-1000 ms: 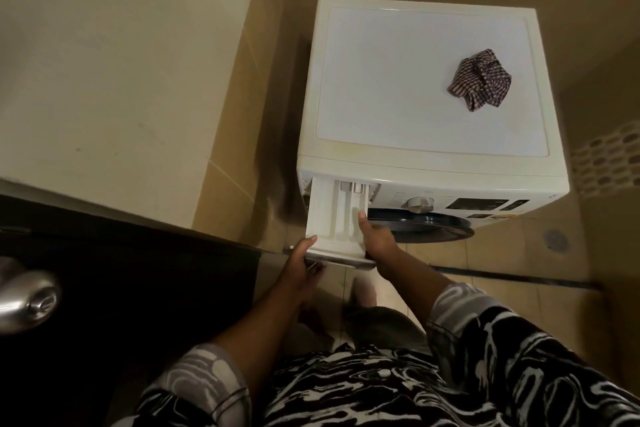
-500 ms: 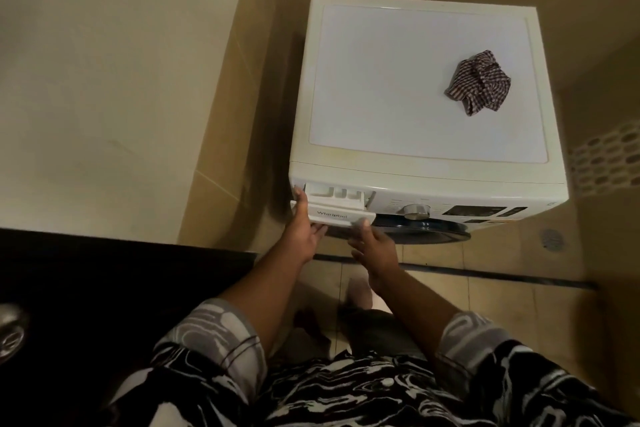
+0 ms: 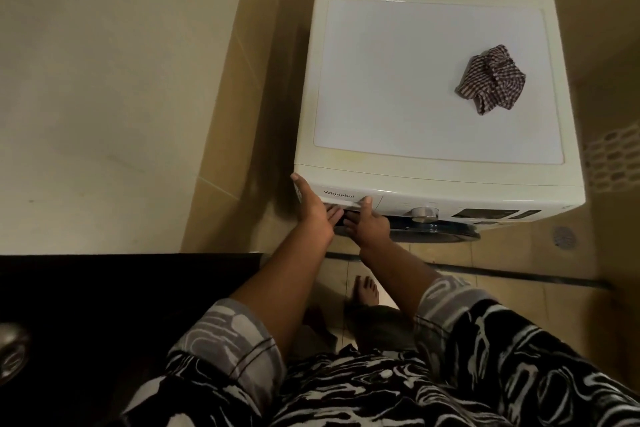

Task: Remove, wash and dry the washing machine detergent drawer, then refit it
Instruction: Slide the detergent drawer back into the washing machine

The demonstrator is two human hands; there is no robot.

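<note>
Detergent drawer (image 3: pixel 341 197) sits flush in washer (image 3: pixel 436 163); your left hand (image 3: pixel 317 210) and right hand (image 3: pixel 369 224) press flat, fingers released, on its near-left front

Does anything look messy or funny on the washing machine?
Only the crumpled checked cloth, dumped in a heap on the white washing machine's lid rather than folded. The white detergent drawer front sits flush, with nothing spilled.

Dim tan-tiled walls (image 3: pixel 242 97) and floor (image 3: pixel 519 291), dark door (image 3: pixel 104 322).
</note>
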